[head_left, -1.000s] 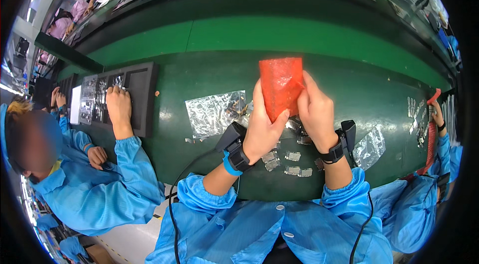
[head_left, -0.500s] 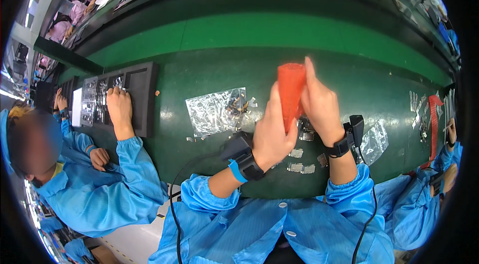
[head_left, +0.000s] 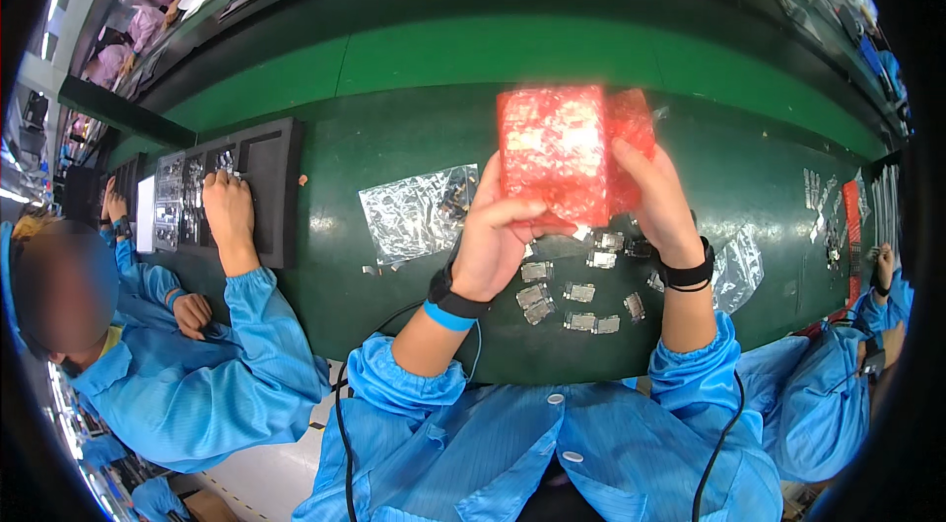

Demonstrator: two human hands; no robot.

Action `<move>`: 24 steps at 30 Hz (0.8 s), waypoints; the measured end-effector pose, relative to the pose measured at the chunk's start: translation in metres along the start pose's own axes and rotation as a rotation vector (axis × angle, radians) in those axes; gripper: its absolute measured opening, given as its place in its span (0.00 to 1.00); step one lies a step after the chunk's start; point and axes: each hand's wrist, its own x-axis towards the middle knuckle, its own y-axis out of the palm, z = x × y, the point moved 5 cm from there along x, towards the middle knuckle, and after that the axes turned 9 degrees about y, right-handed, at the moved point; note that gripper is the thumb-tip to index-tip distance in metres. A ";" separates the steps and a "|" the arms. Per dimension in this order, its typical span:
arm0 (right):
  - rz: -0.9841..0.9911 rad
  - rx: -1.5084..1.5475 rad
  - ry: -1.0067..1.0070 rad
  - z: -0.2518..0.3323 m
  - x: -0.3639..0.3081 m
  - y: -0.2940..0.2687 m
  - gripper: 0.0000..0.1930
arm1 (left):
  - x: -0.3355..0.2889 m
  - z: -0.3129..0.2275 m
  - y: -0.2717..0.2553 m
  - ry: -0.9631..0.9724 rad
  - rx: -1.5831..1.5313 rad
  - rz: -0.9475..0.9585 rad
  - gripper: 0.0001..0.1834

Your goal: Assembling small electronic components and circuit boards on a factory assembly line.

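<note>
A red bubble-wrap bundle (head_left: 554,152) is held up over the green table (head_left: 335,295), its broad face toward me. A second flap of red wrap shows on its right side. My left hand (head_left: 495,241) grips the lower left corner, thumb across the front. The right side is gripped by my right hand (head_left: 658,199), thumb on the front and other fingers partly hidden behind. Whether anything is inside the wrap I cannot tell. Below the bundle lie several small silvery metal parts (head_left: 578,292), some in pairs; others are partly covered by the bundle and hands.
Left of my hands lies a clear plastic bag (head_left: 406,221) with small dark and gold parts by it. Another clear bag (head_left: 741,268) is beyond my right wrist. A co-worker's hand (head_left: 229,211) reaches into a black foam tray (head_left: 287,197). Red wrap strip (head_left: 852,231) lies far right.
The red bundle has turned from its narrow side to its broad face. My hands have moved apart to its two sides, uncovering more metal parts below.
</note>
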 end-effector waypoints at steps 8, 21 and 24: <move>-0.185 -0.156 -0.214 0.007 0.003 -0.006 0.13 | 0.022 0.010 -0.005 0.116 0.323 0.002 0.30; -0.291 -0.286 -0.268 0.039 0.015 -0.057 0.11 | 0.063 0.031 -0.028 -0.153 -0.075 -0.020 0.19; -0.746 -1.056 -0.505 0.045 0.005 -0.089 0.16 | 0.065 0.028 -0.033 -0.096 0.007 -0.052 0.18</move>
